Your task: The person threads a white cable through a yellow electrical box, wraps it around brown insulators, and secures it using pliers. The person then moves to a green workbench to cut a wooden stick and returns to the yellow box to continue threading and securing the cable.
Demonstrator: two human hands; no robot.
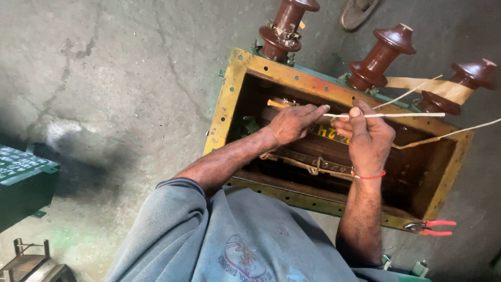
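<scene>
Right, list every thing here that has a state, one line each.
Tank: open, no lid on.
Strip: pinched level between both hands over the tank.
Left hand: fingers closed on the strip.
Right hand: shut on the strip.
Pliers: lying on the tank rim, untouched.
Insulators: upright, mounted.

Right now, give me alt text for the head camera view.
Both hands, left hand and right hand, pinch a thin pale strip over an open yellow-rimmed metal tank. Three brown ceramic insulators stand along its far edge; red-handled pliers rest on the near rim.

Thin pale strip, taut, level, across open yellow-rimmed tank
</scene>
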